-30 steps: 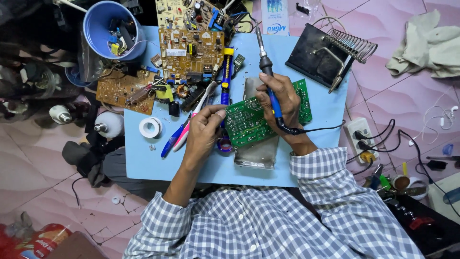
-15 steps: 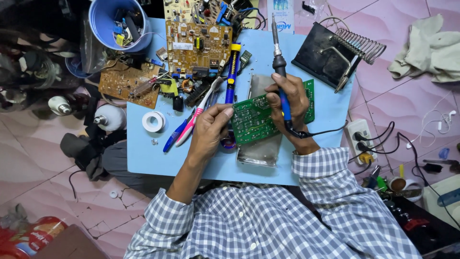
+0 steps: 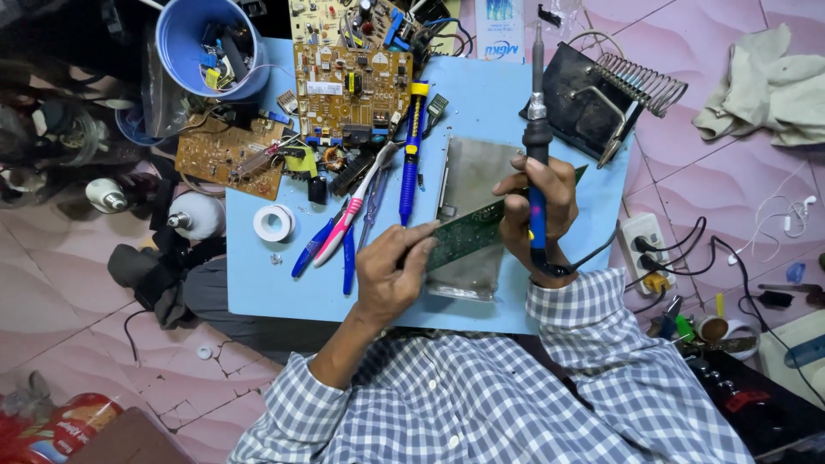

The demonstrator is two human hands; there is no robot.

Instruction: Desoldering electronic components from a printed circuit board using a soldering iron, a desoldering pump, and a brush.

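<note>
The left hand (image 3: pixel 387 275) is gripping the green circuit board (image 3: pixel 468 236), its fingers (image 3: pixel 421 245) clamped on the board's near edge. The board is tipping up on its edge over a grey metal plate (image 3: pixel 473 176) in the middle of the blue desk (image 3: pixel 266 283). The right hand (image 3: pixel 537 210) is wrapping its fingers tight around a soldering iron (image 3: pixel 534 129) pointing to 12 o'clock. A roll of white tape (image 3: pixel 273 222) is lying at 9 o'clock from the board.
</note>
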